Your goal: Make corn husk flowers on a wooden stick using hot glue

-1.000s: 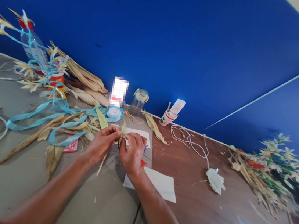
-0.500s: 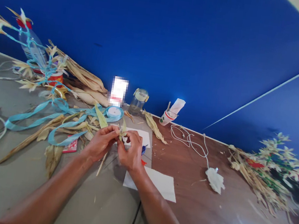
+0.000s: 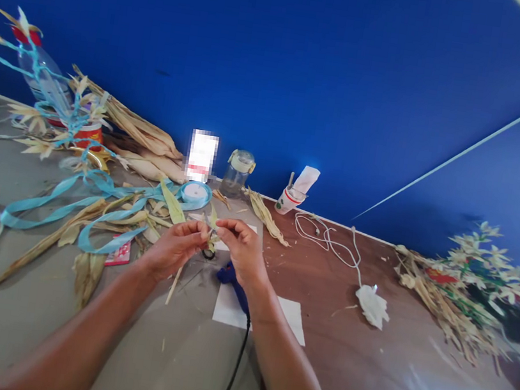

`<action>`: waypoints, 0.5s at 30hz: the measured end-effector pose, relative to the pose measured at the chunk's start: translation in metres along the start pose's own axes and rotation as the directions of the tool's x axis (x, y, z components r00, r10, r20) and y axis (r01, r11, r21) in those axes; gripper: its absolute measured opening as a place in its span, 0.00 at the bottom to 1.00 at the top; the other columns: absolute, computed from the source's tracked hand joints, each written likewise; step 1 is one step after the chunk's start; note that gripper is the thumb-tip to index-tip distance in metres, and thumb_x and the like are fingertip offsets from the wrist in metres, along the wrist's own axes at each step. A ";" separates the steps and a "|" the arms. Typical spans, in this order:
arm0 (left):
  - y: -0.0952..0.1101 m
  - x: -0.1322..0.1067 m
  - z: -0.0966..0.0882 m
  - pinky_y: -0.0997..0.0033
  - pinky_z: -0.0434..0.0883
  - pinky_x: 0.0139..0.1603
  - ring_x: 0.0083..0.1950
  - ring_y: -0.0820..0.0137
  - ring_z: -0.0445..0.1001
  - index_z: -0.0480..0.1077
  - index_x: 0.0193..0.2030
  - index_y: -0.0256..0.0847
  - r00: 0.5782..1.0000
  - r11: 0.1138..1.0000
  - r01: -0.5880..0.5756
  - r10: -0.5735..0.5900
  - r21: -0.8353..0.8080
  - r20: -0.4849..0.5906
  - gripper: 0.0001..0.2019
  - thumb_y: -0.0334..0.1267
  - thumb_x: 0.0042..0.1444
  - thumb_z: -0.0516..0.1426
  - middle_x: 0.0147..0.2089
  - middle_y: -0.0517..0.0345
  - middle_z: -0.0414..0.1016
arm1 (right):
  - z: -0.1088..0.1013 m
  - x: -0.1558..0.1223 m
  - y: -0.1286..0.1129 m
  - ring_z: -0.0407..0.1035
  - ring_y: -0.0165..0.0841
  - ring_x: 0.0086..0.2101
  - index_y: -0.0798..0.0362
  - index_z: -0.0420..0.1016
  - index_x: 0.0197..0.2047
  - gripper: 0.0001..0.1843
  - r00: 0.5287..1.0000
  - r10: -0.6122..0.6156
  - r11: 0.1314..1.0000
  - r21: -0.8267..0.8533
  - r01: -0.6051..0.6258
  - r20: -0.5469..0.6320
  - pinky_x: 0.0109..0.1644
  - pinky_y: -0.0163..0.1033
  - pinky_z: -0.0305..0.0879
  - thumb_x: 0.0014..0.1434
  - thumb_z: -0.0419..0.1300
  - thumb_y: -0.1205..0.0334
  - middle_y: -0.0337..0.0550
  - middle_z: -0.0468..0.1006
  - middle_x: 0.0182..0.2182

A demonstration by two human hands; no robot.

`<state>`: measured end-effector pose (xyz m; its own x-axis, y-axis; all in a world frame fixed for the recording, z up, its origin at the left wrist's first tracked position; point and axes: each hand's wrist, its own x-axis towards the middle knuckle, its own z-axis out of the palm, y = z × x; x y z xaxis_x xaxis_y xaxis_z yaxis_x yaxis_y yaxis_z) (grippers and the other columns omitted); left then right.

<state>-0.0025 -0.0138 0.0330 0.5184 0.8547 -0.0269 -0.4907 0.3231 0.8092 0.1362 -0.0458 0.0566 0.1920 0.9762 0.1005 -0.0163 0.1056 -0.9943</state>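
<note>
My left hand (image 3: 177, 248) and my right hand (image 3: 245, 251) meet above the table, fingertips pinched together on a small pale green corn husk piece (image 3: 213, 216). A dark curved loop (image 3: 208, 255) shows just under the fingertips; I cannot make out what it is. Beneath my right wrist lies a blue glue gun (image 3: 228, 273), partly hidden, its black cord (image 3: 237, 359) running to the table's front edge. White paper (image 3: 291, 319) is under it, and another white sheet sits behind my hands. A thin stick (image 3: 173, 286) rests below my left hand.
Loose blue ribbon (image 3: 45, 209) and dried husks (image 3: 46, 249) spread on the left, near a ribbon roll (image 3: 195, 193). A glass jar (image 3: 237, 176), a paper cup (image 3: 288, 200) and a white cable (image 3: 330, 244) stand or lie along the blue wall. Husk flowers (image 3: 487, 266) are far right.
My right hand has moved slightly right and its fingers have straightened somewhat. The blue glue gun now shows left of my right wrist, lower than before. The view has shifted slightly.
</note>
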 end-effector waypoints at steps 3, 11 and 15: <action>-0.001 0.000 -0.001 0.75 0.62 0.33 0.28 0.75 0.64 0.71 0.23 0.36 1.000 0.999 0.017 -0.018 0.036 0.016 0.07 0.34 0.42 0.64 0.25 0.59 0.67 | 0.001 0.000 0.002 0.63 0.28 0.28 0.53 0.74 0.30 0.07 0.998 0.045 0.997 -0.061 -0.043 0.036 0.34 0.34 0.60 0.45 0.62 0.61 0.37 0.73 0.26; 0.001 -0.001 -0.001 0.75 0.59 0.30 0.27 0.75 0.62 0.70 0.23 0.36 0.999 0.994 0.027 -0.030 0.102 0.029 0.08 0.36 0.42 0.64 0.23 0.60 0.66 | 0.002 -0.002 0.000 0.59 0.26 0.24 0.55 0.71 0.24 0.06 0.996 0.074 0.977 -0.202 -0.063 0.046 0.30 0.33 0.55 0.45 0.59 0.61 0.34 0.68 0.21; 0.002 -0.002 0.001 0.76 0.59 0.30 0.27 0.76 0.62 0.70 0.23 0.36 0.999 0.995 0.036 -0.039 0.094 0.027 0.08 0.36 0.43 0.64 0.24 0.60 0.66 | 0.005 -0.005 -0.003 0.55 0.25 0.23 0.54 0.68 0.22 0.06 0.995 0.093 0.974 -0.211 -0.083 0.042 0.27 0.32 0.52 0.45 0.58 0.61 0.33 0.65 0.19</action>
<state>-0.0036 -0.0151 0.0349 0.5558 0.8302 -0.0427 -0.4032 0.3142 0.8595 0.1306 -0.0499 0.0589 0.1484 0.9889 0.0086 0.1748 -0.0177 -0.9844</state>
